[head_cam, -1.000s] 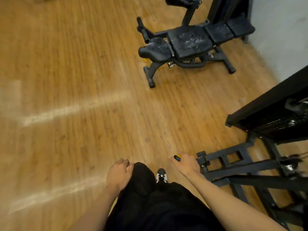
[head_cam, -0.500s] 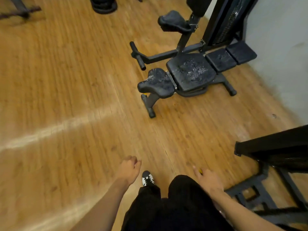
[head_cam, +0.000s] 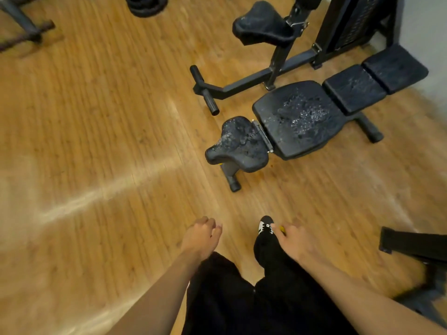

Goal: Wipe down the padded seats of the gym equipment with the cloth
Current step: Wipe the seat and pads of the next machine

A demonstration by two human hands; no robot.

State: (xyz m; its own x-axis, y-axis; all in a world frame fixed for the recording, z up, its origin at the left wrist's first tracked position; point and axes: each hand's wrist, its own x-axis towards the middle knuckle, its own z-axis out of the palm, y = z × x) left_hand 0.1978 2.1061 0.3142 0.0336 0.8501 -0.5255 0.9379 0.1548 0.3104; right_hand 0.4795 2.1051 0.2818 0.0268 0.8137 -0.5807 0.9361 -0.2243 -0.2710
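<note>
Left hand (head_cam: 202, 234): lower middle of the frame, with the bare forearm reaching in from the bottom edge. The back of the hand faces up and the fingers are loosely curled with nothing in them.
Right hand (head_cam: 294, 241): just right of centre at the same height, with the forearm coming from the lower right corner. The fingers bend downward and close on a small yellow thing (head_cam: 282, 228) that peeks out at the fingertips.
Between the hands: a black-and-white shoe (head_cam: 265, 226) and black trousers (head_cam: 242, 298). Neither hand touches any equipment.
Hard to tell: most of the small yellow thing is hidden under the fingers, so whether it is the cloth cannot be told. The whole view is slightly blurred.
Bench pads: upper right of the frame, well apart from both hands. A small front pad (head_cam: 239, 143) sits right against a large middle pad (head_cam: 300, 119). A third pad (head_cam: 354, 89) and a fourth pad (head_cam: 395, 68) run on toward the right edge. The front and middle pads are speckled with pale marks.
Raised seat pad (head_cam: 262, 22): top of the frame, on a slanted post above the bench.
Around: a black frame bar (head_cam: 242, 87) lies left of the bench. A weight tower (head_cam: 358, 20) stands at upper right, cut off by the top edge, beside a pale wall (head_cam: 425, 25). Dark weight plates (head_cam: 147, 4) are cut off at top centre, and a grey rack leg (head_cam: 21, 25) is at upper left. A black machine frame (head_cam: 416, 243) is cut by the right edge at lower right.
Between hands and bench: wooden floor (head_cam: 96, 141).
</note>
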